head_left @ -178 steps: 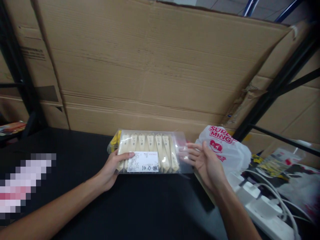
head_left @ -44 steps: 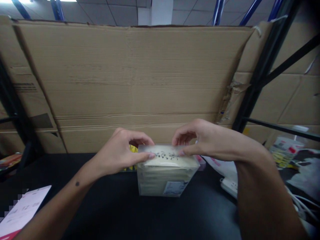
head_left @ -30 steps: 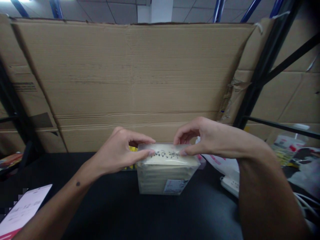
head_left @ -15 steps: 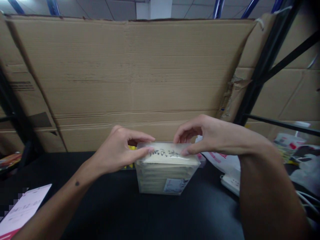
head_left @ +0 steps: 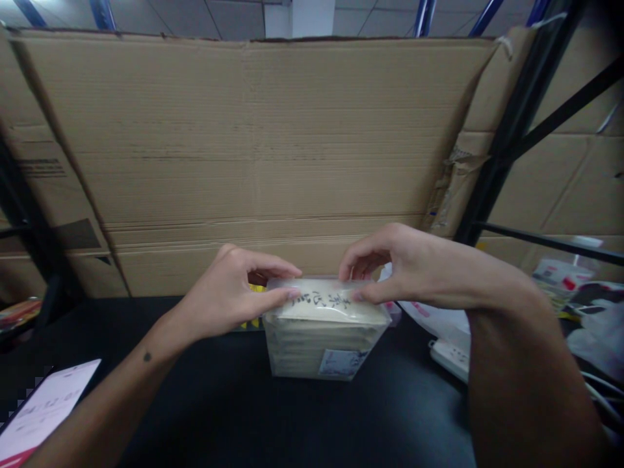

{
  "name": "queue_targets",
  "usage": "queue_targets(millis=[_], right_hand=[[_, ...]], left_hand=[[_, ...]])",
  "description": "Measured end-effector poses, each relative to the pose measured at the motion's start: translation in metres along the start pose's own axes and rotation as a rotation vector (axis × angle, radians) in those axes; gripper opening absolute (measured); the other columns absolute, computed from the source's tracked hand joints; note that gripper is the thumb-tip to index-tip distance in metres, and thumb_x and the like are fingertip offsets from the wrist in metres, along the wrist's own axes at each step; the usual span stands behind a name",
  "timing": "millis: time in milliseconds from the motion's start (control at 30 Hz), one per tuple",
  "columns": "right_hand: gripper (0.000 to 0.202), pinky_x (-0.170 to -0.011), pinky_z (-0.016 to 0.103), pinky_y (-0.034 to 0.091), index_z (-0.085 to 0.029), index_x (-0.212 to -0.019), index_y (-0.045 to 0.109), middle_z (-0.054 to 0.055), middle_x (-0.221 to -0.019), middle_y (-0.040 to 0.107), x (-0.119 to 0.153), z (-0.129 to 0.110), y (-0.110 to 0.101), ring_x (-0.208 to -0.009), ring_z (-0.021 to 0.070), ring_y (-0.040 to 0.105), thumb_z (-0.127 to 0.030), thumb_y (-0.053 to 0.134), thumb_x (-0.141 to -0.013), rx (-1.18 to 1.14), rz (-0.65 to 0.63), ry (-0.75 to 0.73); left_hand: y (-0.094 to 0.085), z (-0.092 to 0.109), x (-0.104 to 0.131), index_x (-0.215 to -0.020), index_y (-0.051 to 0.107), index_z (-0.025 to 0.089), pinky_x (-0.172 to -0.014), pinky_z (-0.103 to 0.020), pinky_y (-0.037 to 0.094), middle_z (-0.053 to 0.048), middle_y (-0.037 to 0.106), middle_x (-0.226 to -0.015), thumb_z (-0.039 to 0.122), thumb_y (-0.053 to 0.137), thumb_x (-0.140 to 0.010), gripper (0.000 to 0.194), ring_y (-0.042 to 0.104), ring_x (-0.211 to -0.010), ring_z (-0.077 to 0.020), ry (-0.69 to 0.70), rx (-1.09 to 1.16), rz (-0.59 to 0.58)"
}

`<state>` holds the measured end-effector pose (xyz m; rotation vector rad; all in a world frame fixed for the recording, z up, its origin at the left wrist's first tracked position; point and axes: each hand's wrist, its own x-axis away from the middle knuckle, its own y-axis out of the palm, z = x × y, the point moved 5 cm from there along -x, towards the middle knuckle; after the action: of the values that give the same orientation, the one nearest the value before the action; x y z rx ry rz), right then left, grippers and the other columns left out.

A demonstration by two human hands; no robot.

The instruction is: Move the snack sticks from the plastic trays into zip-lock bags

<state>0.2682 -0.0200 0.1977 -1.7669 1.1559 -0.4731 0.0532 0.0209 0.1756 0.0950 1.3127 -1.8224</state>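
Observation:
A see-through plastic box [head_left: 312, 344] stands on the black tabletop in front of me, filled with pale, stacked layers. Dark handwritten characters run across its top, and a small label sits low on the front. My left hand [head_left: 238, 286] grips the upper left end, thumb on top and fingers toward the back edge. On the upper right, my right hand [head_left: 390, 266] has its thumb pressed to the top, its curled fingers partly hidden at the rear edge. Something yellow [head_left: 251, 324] shows behind the box at the left.
A cardboard panel [head_left: 253, 143] stands behind the black tabletop [head_left: 205, 403]. At the right lie a white power strip [head_left: 449, 359], a white plastic bag [head_left: 439, 318] and cables. A lit phone [head_left: 49, 403] is at the left. Black metal posts [head_left: 517, 136] flank the space.
My right thumb has shifted very slightly left on the box top. Otherwise the hands and the box look the same.

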Motion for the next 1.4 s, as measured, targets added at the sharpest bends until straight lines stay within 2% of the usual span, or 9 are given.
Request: queue_targets(millis=[600, 900, 1133, 1233, 1300, 1400], right_hand=[[0.012, -0.062, 0.025, 0.049, -0.021, -0.089, 0.077, -0.001, -0.079, 0.074, -0.001, 0.002, 0.002, -0.072, 0.0163, 0.068, -0.018, 0.069, -0.08, 0.01, 0.006, -0.04], [0.011, -0.061, 0.026, 0.048, -0.022, -0.09, 0.077, -0.001, -0.08, 0.074, -0.003, 0.008, 0.002, -0.071, 0.0163, 0.067, -0.022, 0.071, -0.082, -0.012, 0.009, -0.053], [0.011, -0.066, 0.028, 0.05, -0.023, -0.092, 0.077, -0.001, -0.083, 0.074, -0.003, 0.015, 0.001, -0.075, 0.0177, 0.069, -0.027, 0.072, -0.083, -0.043, 0.002, -0.047], [0.02, -0.07, 0.029, 0.052, -0.023, -0.1, 0.076, 0.001, -0.094, 0.076, -0.003, 0.017, 0.002, -0.084, 0.0196, 0.07, -0.036, 0.072, -0.086, -0.047, -0.006, -0.02], [0.037, -0.072, 0.029, 0.052, -0.024, -0.113, 0.073, 0.002, -0.105, 0.075, -0.006, 0.018, 0.007, -0.091, 0.021, 0.069, -0.043, 0.078, -0.081, -0.024, -0.027, 0.0], [0.052, -0.07, 0.028, 0.05, -0.025, -0.119, 0.069, 0.003, -0.108, 0.074, -0.016, 0.021, 0.018, -0.091, 0.0223, 0.068, -0.038, 0.085, -0.071, 0.055, -0.077, 0.029]], left_hand=[[0.0, 0.002, 0.0, -0.103, 0.083, 0.023, -0.071, -0.026, 0.059, -0.001, 0.083, -0.094, 0.035, 0.08, -0.084, 0.023, 0.078, -0.079, -0.0179, 0.026, -0.011, 0.002], [0.001, -0.002, -0.001, -0.103, 0.083, 0.025, -0.072, -0.022, 0.059, 0.002, 0.083, -0.095, 0.035, 0.079, -0.086, 0.021, 0.077, -0.08, -0.0146, 0.033, 0.032, -0.005], [0.001, -0.005, -0.002, -0.104, 0.083, 0.025, -0.074, -0.025, 0.06, 0.0, 0.083, -0.097, 0.035, 0.076, -0.088, 0.02, 0.078, -0.082, -0.0167, 0.021, 0.049, -0.022], [0.002, -0.007, -0.003, -0.105, 0.083, 0.026, -0.076, -0.028, 0.061, 0.0, 0.083, -0.097, 0.035, 0.074, -0.09, 0.02, 0.078, -0.084, -0.0182, 0.016, 0.041, -0.013], [0.002, -0.012, -0.004, -0.105, 0.083, 0.025, -0.077, -0.029, 0.062, -0.001, 0.083, -0.097, 0.035, 0.074, -0.089, 0.021, 0.078, -0.084, -0.0192, -0.011, 0.035, 0.022], [-0.003, -0.021, -0.005, -0.104, 0.083, 0.023, -0.077, -0.031, 0.063, -0.004, 0.083, -0.098, 0.034, 0.076, -0.087, 0.022, 0.078, -0.085, -0.0209, -0.065, 0.04, 0.161]])
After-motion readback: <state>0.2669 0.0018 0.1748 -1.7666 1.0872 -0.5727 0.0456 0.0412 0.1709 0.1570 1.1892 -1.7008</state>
